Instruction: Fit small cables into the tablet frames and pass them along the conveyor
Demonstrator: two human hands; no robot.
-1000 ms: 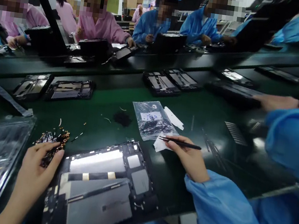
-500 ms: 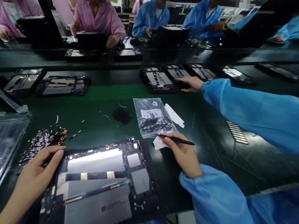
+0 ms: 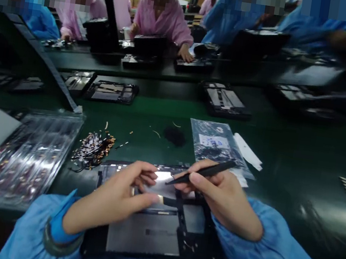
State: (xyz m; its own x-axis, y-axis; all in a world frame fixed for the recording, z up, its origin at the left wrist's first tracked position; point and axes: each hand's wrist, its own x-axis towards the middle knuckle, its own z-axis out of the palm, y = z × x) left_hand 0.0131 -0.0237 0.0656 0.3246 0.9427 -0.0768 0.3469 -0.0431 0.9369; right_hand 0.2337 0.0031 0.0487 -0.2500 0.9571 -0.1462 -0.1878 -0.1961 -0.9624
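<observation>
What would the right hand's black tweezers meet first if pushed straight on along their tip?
Probably the left hand: the tweezers in the right hand point left toward its fingertips, above the opened tablet; depth is unclear.

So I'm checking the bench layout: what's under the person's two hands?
The open black tablet chassis with grey metal plates lies under the left hand and right hand, which holds black tweezers. The spot beneath the fingers is covered.

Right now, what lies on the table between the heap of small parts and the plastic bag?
In the head view, between the heap of small parts and the plastic bag lie a dark clump and few loose bits on bare green mat.
</observation>
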